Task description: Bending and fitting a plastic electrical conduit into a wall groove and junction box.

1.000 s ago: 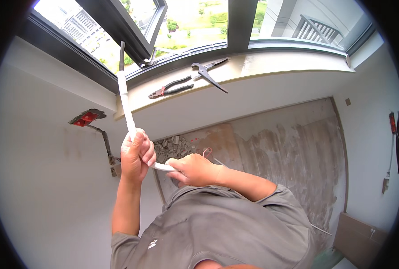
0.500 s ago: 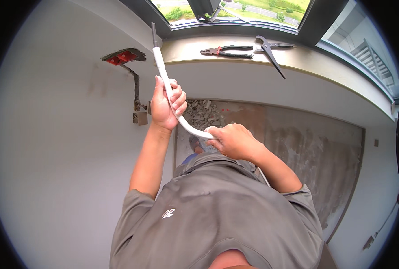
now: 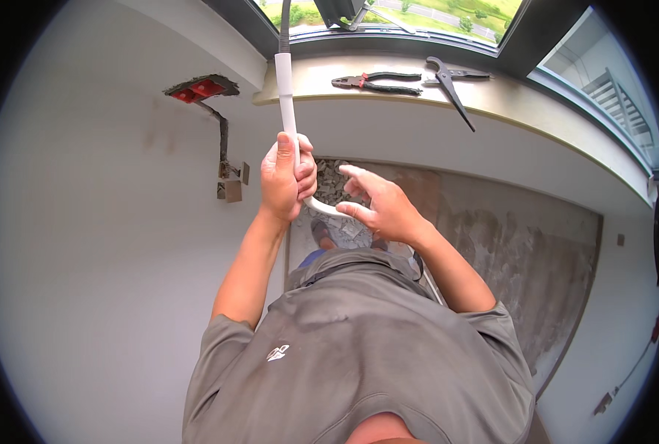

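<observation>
While the left hand (image 3: 286, 180) grips the white plastic pipe (image 3: 288, 115) tight, likely so it does not slip, the right hand (image 3: 385, 207) is loose with fingers spread, its thumb by the pipe's bent low part; I cannot tell if they touch. The pipe stands up in front of the person, and a dark ribbed rod (image 3: 284, 38) pokes out of its top. Pliers (image 3: 360, 81) and a black pipe cutter (image 3: 446, 86) lie on the windowsill (image 3: 315, 78), maybe to be near. I count one pipe, one rod, two tools, two red wall boxes (image 3: 208, 88)
</observation>
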The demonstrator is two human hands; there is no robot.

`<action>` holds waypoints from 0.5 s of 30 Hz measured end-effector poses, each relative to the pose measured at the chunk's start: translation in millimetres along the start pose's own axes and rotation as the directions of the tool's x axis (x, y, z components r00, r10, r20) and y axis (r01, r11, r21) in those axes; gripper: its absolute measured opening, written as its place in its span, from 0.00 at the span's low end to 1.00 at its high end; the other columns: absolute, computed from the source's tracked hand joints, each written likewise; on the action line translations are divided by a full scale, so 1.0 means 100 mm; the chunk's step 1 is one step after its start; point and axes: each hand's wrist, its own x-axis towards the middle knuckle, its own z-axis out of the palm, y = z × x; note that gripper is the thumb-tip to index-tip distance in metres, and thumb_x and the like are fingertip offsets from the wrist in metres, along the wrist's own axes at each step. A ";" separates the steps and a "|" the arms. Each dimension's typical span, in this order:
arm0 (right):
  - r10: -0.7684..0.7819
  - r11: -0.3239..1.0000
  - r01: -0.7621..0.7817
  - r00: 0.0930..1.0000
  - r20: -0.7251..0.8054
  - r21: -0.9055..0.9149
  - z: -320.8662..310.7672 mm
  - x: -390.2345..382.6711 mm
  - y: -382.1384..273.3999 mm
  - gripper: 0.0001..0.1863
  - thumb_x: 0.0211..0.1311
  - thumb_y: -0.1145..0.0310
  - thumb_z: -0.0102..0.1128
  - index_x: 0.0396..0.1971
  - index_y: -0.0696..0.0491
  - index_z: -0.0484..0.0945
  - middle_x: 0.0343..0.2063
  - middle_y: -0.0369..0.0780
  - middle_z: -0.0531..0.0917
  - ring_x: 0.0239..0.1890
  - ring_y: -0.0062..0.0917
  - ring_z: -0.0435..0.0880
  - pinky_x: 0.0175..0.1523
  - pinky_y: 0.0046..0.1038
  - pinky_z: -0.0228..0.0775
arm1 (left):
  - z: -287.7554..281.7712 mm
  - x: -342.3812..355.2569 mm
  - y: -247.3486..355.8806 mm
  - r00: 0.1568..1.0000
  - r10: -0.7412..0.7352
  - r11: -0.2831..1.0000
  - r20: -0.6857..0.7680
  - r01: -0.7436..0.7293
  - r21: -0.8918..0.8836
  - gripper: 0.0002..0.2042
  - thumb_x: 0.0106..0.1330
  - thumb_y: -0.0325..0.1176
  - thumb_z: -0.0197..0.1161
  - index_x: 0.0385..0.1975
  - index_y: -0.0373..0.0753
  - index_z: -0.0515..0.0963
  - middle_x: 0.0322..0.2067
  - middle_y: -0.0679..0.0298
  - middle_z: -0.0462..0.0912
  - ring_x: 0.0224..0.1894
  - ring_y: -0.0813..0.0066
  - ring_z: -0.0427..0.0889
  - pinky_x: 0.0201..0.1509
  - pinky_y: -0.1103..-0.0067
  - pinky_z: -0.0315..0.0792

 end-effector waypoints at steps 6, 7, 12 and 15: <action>0.007 0.378 0.113 0.992 -0.125 0.919 -0.30 0.72 -0.40 0.37 0.65 0.58 0.65 0.65 0.63 0.61 0.44 0.43 0.78 0.47 0.26 0.79 0.52 0.25 0.72 | 0.23 -0.10 -0.16 0.998 0.007 0.934 0.066 -0.030 0.357 0.22 0.76 0.54 0.49 0.38 0.38 0.72 0.17 0.75 0.61 0.15 0.89 0.54 0.16 0.87 0.50; 0.058 0.247 0.089 0.993 -0.106 0.965 -0.32 0.79 -0.50 0.33 0.66 0.58 0.64 0.62 0.62 0.64 0.35 0.38 0.80 0.38 0.22 0.81 0.45 0.23 0.73 | 0.25 -0.10 -0.23 0.996 0.024 0.889 0.085 -0.060 0.455 0.21 0.76 0.53 0.49 0.38 0.38 0.72 0.17 0.75 0.61 0.15 0.89 0.54 0.17 0.87 0.50; 0.080 0.156 -0.069 0.995 0.057 0.985 -0.29 0.95 -0.52 0.16 0.69 0.67 0.52 0.53 0.57 0.73 0.15 0.26 0.60 0.17 0.13 0.59 0.24 0.19 0.53 | 0.24 -0.13 -0.29 0.984 -0.113 0.950 0.140 0.066 0.304 0.19 0.77 0.51 0.49 0.35 0.39 0.71 0.17 0.76 0.63 0.17 0.88 0.57 0.18 0.85 0.52; 0.069 0.137 -0.056 0.996 0.047 0.989 -0.31 0.93 -0.49 0.14 0.66 0.73 0.46 0.49 0.57 0.74 0.12 0.25 0.56 0.13 0.11 0.52 0.19 0.20 0.46 | 0.23 -0.17 -0.17 0.976 -0.143 0.938 0.164 0.080 0.339 0.21 0.77 0.53 0.47 0.33 0.40 0.68 0.17 0.75 0.60 0.15 0.88 0.54 0.16 0.86 0.48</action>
